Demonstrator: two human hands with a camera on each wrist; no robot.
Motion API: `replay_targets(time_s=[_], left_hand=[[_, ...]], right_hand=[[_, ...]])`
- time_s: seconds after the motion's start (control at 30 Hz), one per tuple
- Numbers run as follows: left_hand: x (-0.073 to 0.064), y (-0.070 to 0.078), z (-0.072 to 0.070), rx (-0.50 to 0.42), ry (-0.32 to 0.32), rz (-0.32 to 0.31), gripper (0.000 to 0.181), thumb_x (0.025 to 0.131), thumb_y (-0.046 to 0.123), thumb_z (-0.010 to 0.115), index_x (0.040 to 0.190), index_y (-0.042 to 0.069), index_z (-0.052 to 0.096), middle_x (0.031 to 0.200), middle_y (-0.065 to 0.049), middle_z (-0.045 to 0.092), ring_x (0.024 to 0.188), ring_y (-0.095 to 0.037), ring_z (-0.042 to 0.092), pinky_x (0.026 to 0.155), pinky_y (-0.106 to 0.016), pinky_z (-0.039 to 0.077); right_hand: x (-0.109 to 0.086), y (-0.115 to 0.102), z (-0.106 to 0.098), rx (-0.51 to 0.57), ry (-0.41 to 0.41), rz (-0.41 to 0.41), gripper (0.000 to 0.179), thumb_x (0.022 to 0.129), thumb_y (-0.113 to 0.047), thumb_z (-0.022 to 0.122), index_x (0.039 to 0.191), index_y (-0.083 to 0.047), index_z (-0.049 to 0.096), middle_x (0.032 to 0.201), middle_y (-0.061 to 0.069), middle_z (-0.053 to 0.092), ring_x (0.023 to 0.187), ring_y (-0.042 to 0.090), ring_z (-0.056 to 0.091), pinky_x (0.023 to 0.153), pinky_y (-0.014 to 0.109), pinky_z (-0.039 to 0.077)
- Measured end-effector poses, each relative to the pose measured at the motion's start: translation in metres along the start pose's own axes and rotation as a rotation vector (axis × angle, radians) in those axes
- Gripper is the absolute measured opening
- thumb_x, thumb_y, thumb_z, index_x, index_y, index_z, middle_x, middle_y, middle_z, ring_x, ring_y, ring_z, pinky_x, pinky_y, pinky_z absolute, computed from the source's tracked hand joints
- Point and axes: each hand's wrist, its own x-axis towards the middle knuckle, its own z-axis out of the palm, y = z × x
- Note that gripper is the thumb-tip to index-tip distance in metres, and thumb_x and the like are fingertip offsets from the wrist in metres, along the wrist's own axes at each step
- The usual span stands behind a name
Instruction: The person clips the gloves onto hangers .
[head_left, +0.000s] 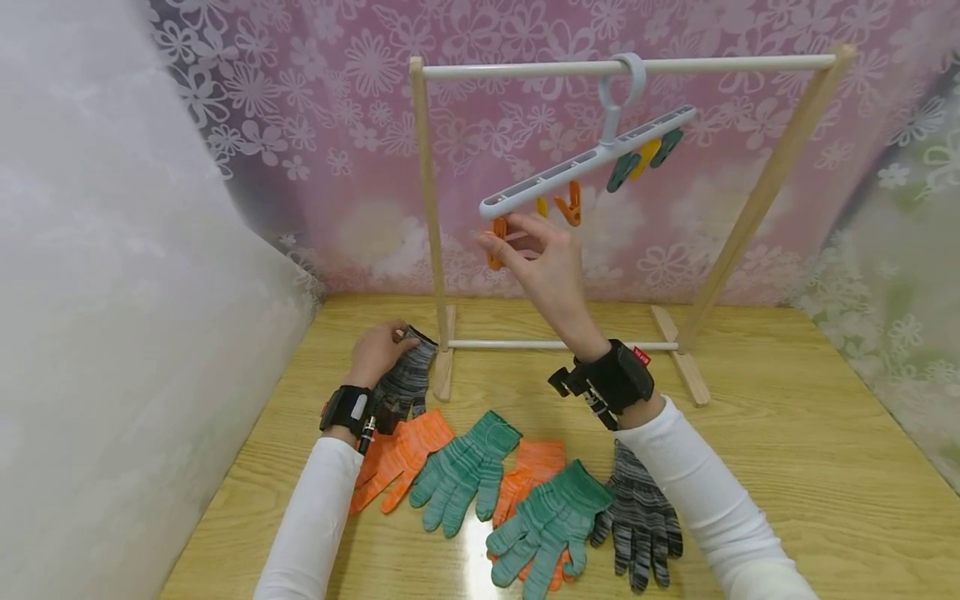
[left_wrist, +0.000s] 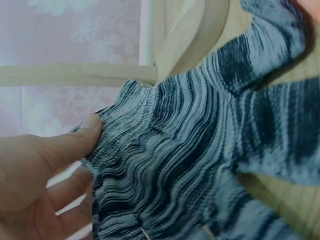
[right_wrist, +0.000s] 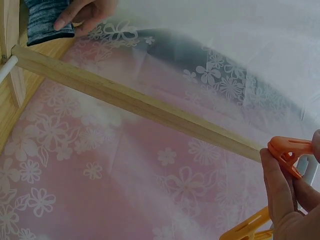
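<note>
My left hand [head_left: 375, 354] pinches the cuff of a grey-and-black knitted glove [head_left: 408, 375] beside the rack's left foot. In the left wrist view that glove [left_wrist: 170, 145] spreads out from the thumb, its fingers pointing away. Higher up, my right hand [head_left: 553, 271] grips an orange clothespin [head_left: 494, 260] under the near left end of a pale grey hanger [head_left: 555, 177]. The right wrist view shows the same clothespin [right_wrist: 290, 147] between thumb and fingers. Another orange clothespin [head_left: 573, 206] and a yellow one hang just right of this hand.
The tilted hanger hooks over the white top rod [head_left: 517, 69] of a wooden rack [head_left: 738, 237]. Dark green clothespins [head_left: 622, 172] and a yellow one [head_left: 645, 158] hang on its right half. Orange gloves [head_left: 420, 442], green gloves [head_left: 465, 471] and another grey glove [head_left: 641, 517] lie on the table.
</note>
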Motion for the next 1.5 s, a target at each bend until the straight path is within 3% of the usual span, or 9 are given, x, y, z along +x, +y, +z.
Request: replay_targets(time_s=[0.23,0.57,0.77,1.0,1.1,1.3,1.5], left_hand=[[-0.002,0.004,0.000,-0.034,0.101,0.092,0.036,0.098,0.025,0.070,0.127,0.003,0.068,0.108,-0.023,0.073,0.091,-0.037,0.072,0.072,-0.049,0.060],[-0.006,0.019,-0.008,-0.074,0.118,0.196,0.023,0.099,0.021,0.068,0.118,0.009,0.073,0.106,-0.018,0.074,0.085,-0.034,0.070,0.068,-0.048,0.056],[-0.005,0.042,-0.020,-0.101,0.085,0.238,0.026,0.100,0.023,0.066,0.122,0.008,0.072,0.107,-0.015,0.074,0.094,-0.033,0.071,0.077,-0.048,0.058],[-0.006,0.072,-0.029,-0.086,0.077,0.338,0.024,0.101,0.023,0.065,0.119,0.008,0.072,0.096,-0.013,0.073,0.084,-0.028,0.069,0.068,-0.043,0.055],[-0.008,0.083,-0.031,-0.100,0.076,0.359,0.026,0.102,0.023,0.064,0.122,0.008,0.070,0.098,-0.012,0.073,0.088,-0.027,0.070,0.072,-0.042,0.057],[-0.008,0.095,-0.033,-0.192,0.108,0.409,0.021,0.101,0.021,0.065,0.119,0.011,0.069,0.101,-0.010,0.072,0.092,-0.028,0.072,0.078,-0.042,0.060],[-0.009,0.106,-0.034,-0.240,0.110,0.450,0.018,0.103,0.023,0.063,0.114,0.010,0.068,0.084,-0.008,0.063,0.085,-0.027,0.071,0.075,-0.041,0.060]], right_hand=[[-0.001,0.001,-0.001,0.018,0.011,-0.011,0.031,0.088,-0.014,0.081,0.117,-0.004,0.075,0.102,0.012,0.075,0.088,0.021,0.073,0.077,0.029,0.061],[-0.002,0.002,-0.001,0.086,0.012,0.022,0.029,0.088,-0.013,0.081,0.116,-0.004,0.076,0.098,0.013,0.076,0.084,0.014,0.074,0.074,0.029,0.061],[-0.002,0.003,0.000,0.109,0.016,0.049,0.029,0.089,-0.015,0.080,0.116,-0.005,0.076,0.099,0.013,0.076,0.084,0.010,0.074,0.076,0.030,0.062],[-0.001,-0.001,0.000,0.105,0.024,0.067,0.032,0.089,-0.016,0.080,0.119,-0.004,0.075,0.100,0.014,0.077,0.085,0.011,0.074,0.077,0.030,0.062],[-0.001,-0.002,0.000,0.117,0.026,0.071,0.032,0.090,-0.014,0.079,0.120,-0.003,0.075,0.101,0.016,0.076,0.085,0.010,0.074,0.077,0.030,0.062],[-0.002,-0.002,0.002,0.154,0.035,0.054,0.032,0.091,-0.010,0.077,0.121,0.000,0.073,0.103,0.019,0.076,0.083,0.008,0.074,0.078,0.038,0.063],[-0.003,-0.002,0.002,0.179,0.046,0.055,0.033,0.092,-0.007,0.075,0.124,0.001,0.071,0.111,0.020,0.074,0.083,0.005,0.073,0.077,0.043,0.062]])
